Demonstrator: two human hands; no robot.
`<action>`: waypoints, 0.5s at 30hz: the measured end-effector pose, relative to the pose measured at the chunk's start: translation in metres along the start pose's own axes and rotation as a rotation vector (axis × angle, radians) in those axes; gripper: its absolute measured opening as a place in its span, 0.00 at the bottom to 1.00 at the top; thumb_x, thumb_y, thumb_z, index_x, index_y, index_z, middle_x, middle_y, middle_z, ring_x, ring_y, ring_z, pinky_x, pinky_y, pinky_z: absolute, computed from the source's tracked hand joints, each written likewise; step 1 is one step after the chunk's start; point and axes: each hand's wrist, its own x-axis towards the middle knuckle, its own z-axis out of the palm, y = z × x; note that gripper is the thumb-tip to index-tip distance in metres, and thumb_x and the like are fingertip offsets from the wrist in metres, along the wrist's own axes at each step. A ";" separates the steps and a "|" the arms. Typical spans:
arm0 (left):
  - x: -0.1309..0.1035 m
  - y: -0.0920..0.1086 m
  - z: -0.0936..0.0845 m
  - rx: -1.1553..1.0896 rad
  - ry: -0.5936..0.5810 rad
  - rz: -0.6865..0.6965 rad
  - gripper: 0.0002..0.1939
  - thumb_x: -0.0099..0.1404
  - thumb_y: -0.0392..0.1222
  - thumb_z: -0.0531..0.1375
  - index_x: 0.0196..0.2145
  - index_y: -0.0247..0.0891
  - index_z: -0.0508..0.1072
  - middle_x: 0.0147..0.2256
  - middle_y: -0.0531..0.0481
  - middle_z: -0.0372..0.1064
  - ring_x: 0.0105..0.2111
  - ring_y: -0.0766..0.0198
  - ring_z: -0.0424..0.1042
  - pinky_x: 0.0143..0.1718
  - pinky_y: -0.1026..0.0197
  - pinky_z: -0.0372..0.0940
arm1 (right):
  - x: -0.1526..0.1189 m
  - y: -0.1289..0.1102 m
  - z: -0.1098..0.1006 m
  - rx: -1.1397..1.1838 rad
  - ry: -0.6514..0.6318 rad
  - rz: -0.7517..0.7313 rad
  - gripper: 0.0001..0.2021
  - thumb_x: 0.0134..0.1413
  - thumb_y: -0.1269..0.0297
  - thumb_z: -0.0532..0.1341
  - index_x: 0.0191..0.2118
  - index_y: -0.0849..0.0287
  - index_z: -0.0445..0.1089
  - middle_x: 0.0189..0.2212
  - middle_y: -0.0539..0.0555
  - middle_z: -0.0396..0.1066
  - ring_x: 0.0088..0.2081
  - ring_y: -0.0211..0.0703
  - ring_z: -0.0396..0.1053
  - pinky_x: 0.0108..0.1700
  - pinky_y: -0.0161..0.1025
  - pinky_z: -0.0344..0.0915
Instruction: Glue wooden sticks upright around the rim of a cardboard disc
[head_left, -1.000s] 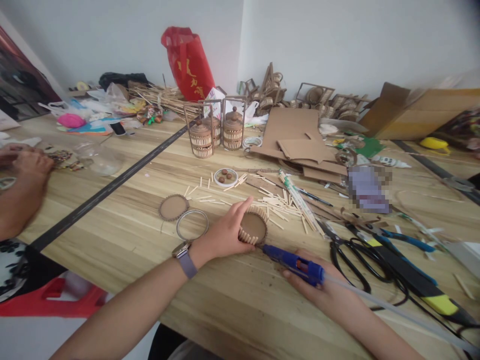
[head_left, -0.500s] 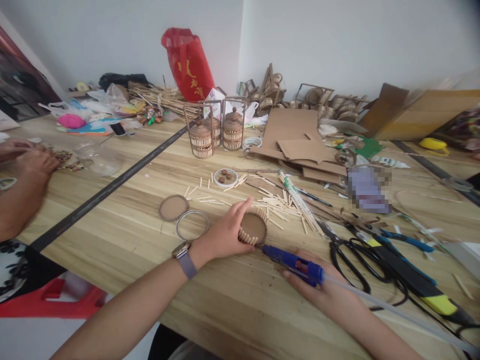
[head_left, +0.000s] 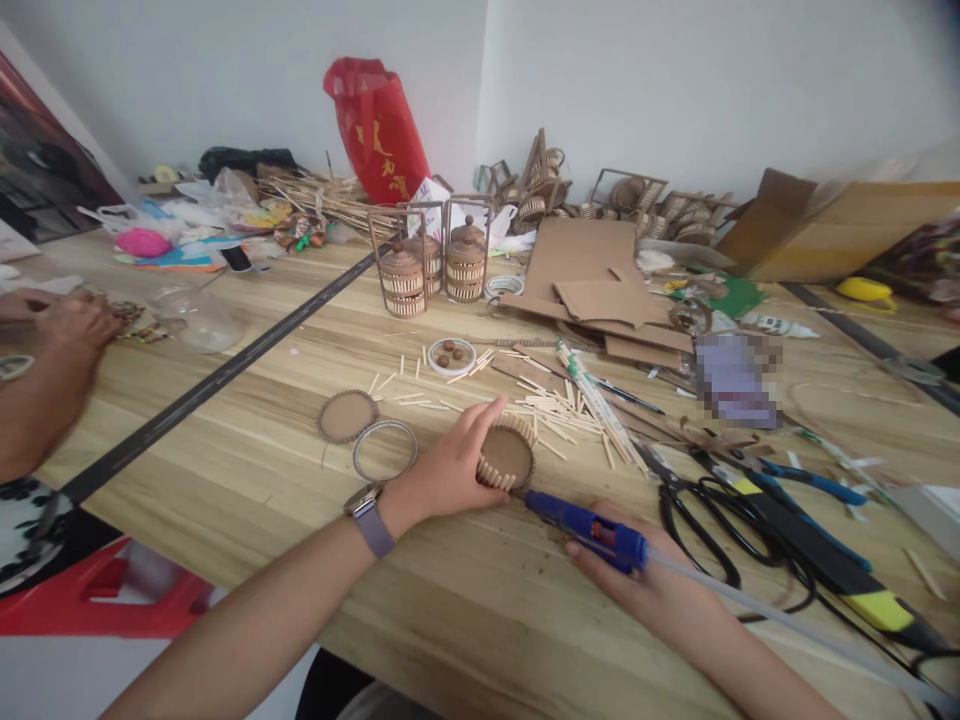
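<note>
A round brown basket base [head_left: 508, 455] edged with short upright sticks is held at its left side between the thumb and fingers of my left hand [head_left: 456, 467]. My right hand [head_left: 637, 565] grips a blue glue gun [head_left: 581, 527], its nozzle close to the base's lower rim. Left of my left hand lie a white ring [head_left: 385, 450] and a round brown disc [head_left: 347, 415]. Loose short sticks [head_left: 555, 408] are scattered just beyond the base. A round lid with several brown beads [head_left: 452, 356] lies farther back.
Scissors [head_left: 697, 520], blue-handled pliers [head_left: 814, 482] and a yellow-black tool [head_left: 832, 570] lie at the right. Small lidded baskets in frames [head_left: 465, 265] and cardboard [head_left: 581, 265] are behind. Another person's hands [head_left: 75, 320] work at the left edge.
Both my hands, the base and the glue gun look nearly unmoved. The other person's hands at the left have shifted slightly.
</note>
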 end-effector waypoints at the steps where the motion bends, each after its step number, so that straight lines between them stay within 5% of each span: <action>1: 0.000 0.000 0.000 -0.001 0.000 0.001 0.63 0.47 0.41 0.73 0.67 0.50 0.32 0.65 0.40 0.43 0.65 0.45 0.49 0.63 0.47 0.54 | 0.000 0.000 0.000 0.000 -0.002 -0.003 0.13 0.60 0.55 0.55 0.30 0.57 0.67 0.28 0.52 0.69 0.32 0.45 0.71 0.35 0.40 0.66; 15: 0.000 0.002 -0.001 0.013 0.001 0.002 0.63 0.47 0.41 0.73 0.67 0.48 0.34 0.65 0.39 0.42 0.65 0.44 0.48 0.63 0.45 0.53 | -0.001 0.002 0.001 -0.031 0.051 -0.027 0.12 0.59 0.56 0.55 0.29 0.56 0.67 0.27 0.51 0.71 0.31 0.44 0.71 0.35 0.38 0.67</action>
